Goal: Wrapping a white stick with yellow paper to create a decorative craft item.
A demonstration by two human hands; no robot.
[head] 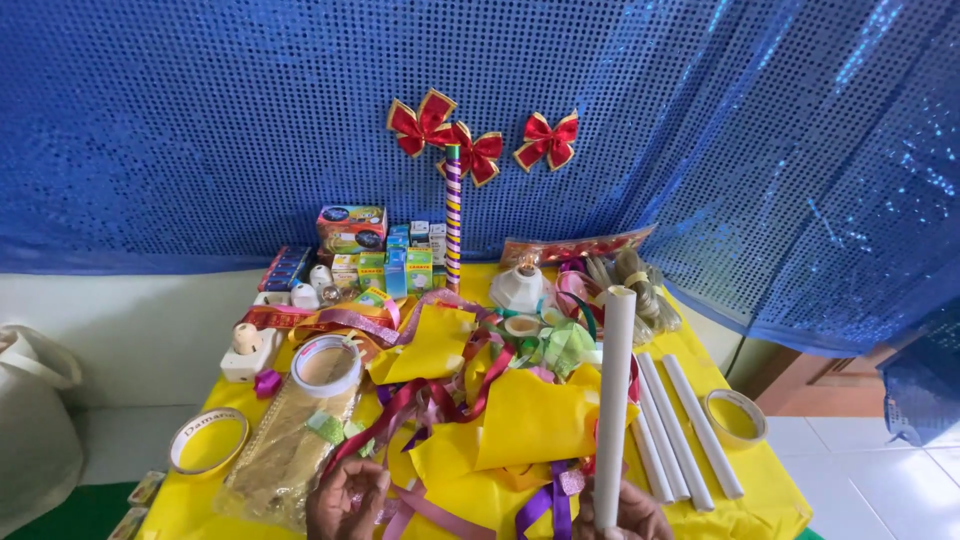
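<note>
White tube held upright over a cluttered craft table.
The right hand (632, 515) grips the white tube (612, 400) at its base; the left hand (347, 497) hovers loosely curled above ribbons (440, 395) on the yellow table (770, 490).

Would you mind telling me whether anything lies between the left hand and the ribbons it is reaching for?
Nothing visible does: the left hand sits directly at the pink and red ribbons on the yellow table. The right hand holds a white tube upright, off to the side.
</note>
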